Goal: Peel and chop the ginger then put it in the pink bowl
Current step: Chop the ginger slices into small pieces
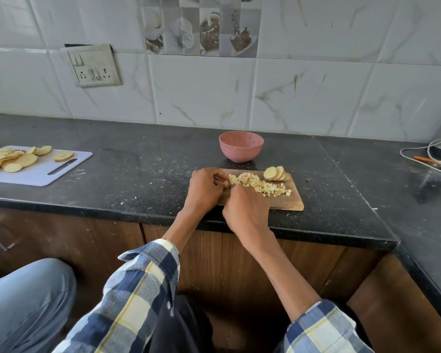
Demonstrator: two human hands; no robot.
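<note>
Ginger (259,186), pale and diced into small cubes, lies heaped on the wooden board (288,203), with uncut slices (275,173) beside it. Left hand (205,189) pinches a piece; right hand (245,207) is clenched, possibly on a hidden knife. Gather cubes compactly before lifting to the pink bowl (241,146).

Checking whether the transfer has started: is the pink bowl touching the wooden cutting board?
Apart. The head view shows a strip of dark counter between the pink bowl and the wooden cutting board's far edge.
</note>
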